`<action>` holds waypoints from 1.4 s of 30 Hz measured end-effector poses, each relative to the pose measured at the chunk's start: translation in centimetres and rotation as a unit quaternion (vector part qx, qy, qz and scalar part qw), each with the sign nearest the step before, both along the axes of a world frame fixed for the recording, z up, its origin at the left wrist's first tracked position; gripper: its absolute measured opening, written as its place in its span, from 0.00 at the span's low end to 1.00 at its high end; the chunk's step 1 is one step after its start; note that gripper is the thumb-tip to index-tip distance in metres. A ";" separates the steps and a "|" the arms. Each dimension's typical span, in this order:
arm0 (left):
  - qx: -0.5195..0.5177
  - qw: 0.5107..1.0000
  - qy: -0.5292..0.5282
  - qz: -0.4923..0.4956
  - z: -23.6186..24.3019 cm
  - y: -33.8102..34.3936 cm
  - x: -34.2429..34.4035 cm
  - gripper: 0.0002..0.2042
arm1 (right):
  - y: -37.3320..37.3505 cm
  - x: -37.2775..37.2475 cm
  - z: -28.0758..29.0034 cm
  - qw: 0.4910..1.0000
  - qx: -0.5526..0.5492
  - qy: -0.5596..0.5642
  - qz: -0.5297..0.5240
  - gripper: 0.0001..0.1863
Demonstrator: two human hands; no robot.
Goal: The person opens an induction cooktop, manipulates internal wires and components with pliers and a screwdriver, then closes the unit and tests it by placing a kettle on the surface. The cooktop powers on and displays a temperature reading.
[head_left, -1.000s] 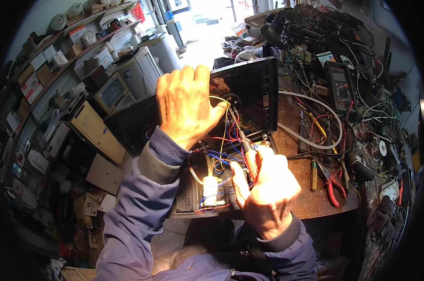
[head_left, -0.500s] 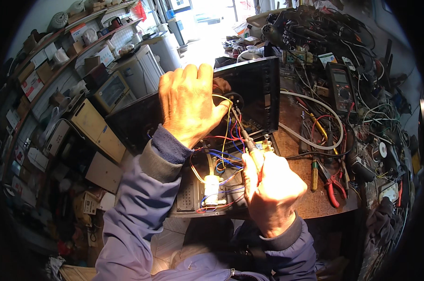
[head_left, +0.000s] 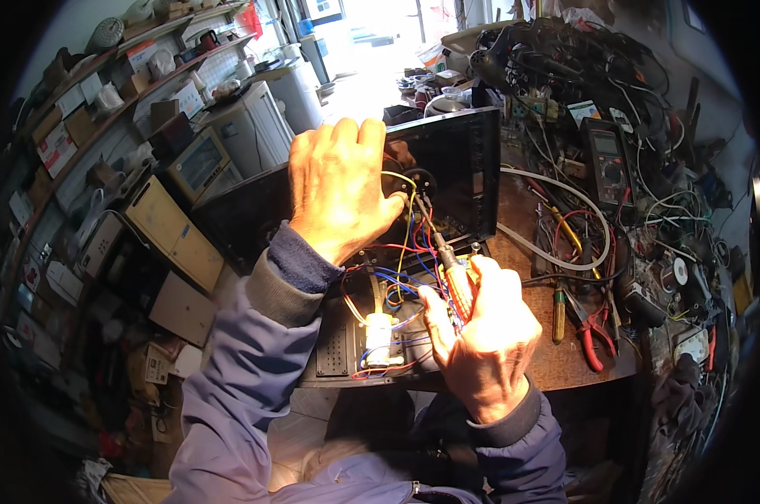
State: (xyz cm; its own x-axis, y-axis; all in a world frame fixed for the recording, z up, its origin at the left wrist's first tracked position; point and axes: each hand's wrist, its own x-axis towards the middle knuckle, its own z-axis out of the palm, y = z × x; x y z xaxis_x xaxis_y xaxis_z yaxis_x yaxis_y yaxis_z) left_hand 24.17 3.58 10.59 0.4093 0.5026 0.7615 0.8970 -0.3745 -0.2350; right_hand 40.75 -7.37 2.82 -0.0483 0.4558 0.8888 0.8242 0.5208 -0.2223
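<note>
Head view, left hand [head_left: 340, 189] with fingers pressed together on the black panel [head_left: 447, 172] standing at the table's [head_left: 565, 361] near edge, right hand [head_left: 481, 336] fingers wrapped around an orange-handled screwdriver [head_left: 451, 269], tip among coloured wires [head_left: 401, 273], red pliers [head_left: 594, 332] near the right hand.

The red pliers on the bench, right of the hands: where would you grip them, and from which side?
Grip the red pliers by both handles, about midway along, coming from above. They lie flat on the bench with a yellow-handled screwdriver close to their left and wires crowding the right, so straight down looks the clearest approach.
</note>
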 end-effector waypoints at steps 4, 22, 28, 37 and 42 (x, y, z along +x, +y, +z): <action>-0.014 1.000 -0.003 -0.025 0.3 0.1 -0.1 0.30 | -0.2 -0.3 -0.3 1.000 -0.014 0.024 -0.007 0.08; -0.028 0.999 -0.027 -0.006 -0.5 0.3 -0.3 0.29 | 0.0 -0.4 -0.7 0.999 -0.015 0.044 -0.005 0.17; -0.006 0.999 -0.035 -0.004 -0.8 0.4 -0.5 0.20 | -0.3 -0.3 -0.8 0.998 -0.054 0.013 -0.038 0.11; -0.015 0.999 -0.040 -0.001 -1.0 0.7 -0.4 0.28 | -0.5 -0.9 -0.6 0.995 -0.073 0.039 -0.048 0.09; -0.025 0.999 -0.032 -0.005 -0.6 0.4 -0.5 0.28 | 0.0 -0.9 -1.5 0.998 -0.036 0.058 0.010 0.14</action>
State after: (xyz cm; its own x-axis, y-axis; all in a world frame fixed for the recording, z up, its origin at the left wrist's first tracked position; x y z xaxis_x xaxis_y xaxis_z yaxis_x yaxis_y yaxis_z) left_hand 23.68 3.98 10.01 0.3662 0.5369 0.7600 0.9055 -0.3936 -0.1583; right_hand 39.83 -7.38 1.31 0.0435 0.5186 0.8539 0.7807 0.5157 -0.3530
